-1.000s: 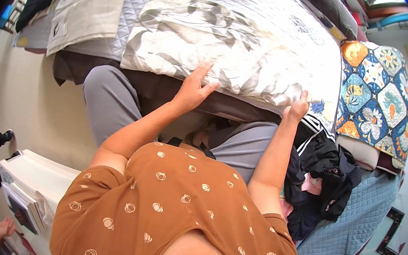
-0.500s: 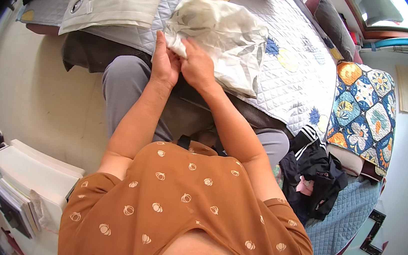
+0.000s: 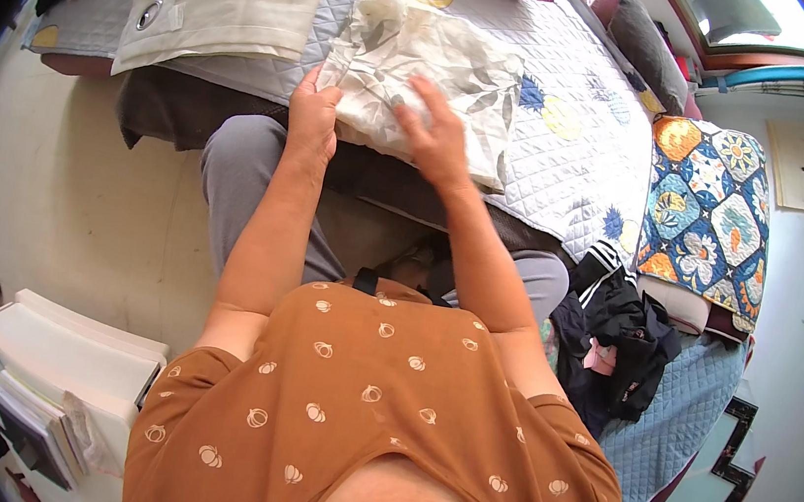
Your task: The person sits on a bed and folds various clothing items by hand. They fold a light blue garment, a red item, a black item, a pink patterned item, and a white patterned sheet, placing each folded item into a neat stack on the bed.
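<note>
A crumpled, folded white cloth with a grey leaf-like print lies on the bed's near edge. My left hand is closed at its near left corner, thumb on top and fingers partly hidden. Over the cloth's near middle, my right hand is open, its fingers spread and slightly blurred. Whether its fingertips touch the fabric is hard to tell.
A light quilted bedspread with pineapple prints covers the bed. Left of the cloth lies a folded cream curtain with metal eyelets. Dark clothes sit to the right, below a patterned quilted cover. A white cabinet stands at lower left.
My right hand has left the cloth's left corner and moved right across it, fingers spreading. My left hand has shifted slightly left and down, and the cloth's left part lies flatter.
</note>
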`<state>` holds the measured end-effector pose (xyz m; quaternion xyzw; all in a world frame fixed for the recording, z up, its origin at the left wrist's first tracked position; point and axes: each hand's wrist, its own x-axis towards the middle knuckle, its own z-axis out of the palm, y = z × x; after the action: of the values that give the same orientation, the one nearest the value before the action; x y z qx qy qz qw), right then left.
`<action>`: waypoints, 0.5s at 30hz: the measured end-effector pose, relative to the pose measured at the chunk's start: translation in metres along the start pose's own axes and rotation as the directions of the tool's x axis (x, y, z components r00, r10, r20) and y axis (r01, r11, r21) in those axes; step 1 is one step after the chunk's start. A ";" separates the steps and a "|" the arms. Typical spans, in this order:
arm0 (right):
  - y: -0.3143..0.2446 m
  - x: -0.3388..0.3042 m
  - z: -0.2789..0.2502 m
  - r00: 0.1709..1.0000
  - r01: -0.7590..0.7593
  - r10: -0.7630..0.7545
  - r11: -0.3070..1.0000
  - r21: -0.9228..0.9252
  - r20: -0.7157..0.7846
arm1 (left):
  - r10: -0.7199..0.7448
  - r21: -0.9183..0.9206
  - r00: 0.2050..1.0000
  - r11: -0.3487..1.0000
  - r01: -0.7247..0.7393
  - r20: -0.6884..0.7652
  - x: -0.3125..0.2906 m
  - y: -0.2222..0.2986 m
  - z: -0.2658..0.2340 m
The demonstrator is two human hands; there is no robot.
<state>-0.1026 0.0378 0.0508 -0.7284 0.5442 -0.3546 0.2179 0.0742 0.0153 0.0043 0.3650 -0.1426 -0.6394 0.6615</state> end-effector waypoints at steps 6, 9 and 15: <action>0.079 -0.017 -0.042 0.963 -0.232 0.265 0.697 -0.678 -0.057 | 0.104 0.123 0.993 0.988 -0.097 -0.051 0.005 -0.018 -0.013; 0.113 -0.040 -0.026 0.944 -0.285 0.320 0.655 -0.700 -0.084 | 0.078 0.184 0.995 0.981 -0.065 -0.063 0.011 -0.029 -0.021; 0.113 -0.040 -0.021 0.947 -0.293 0.300 0.672 -0.680 -0.111 | 0.510 0.624 0.859 0.661 -0.416 0.033 0.009 -0.021 -0.011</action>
<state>-0.1968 0.0423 -0.0259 -0.6604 0.7462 -0.0835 -0.0109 0.0673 0.0117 -0.0199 0.5555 -0.3812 -0.3397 0.6563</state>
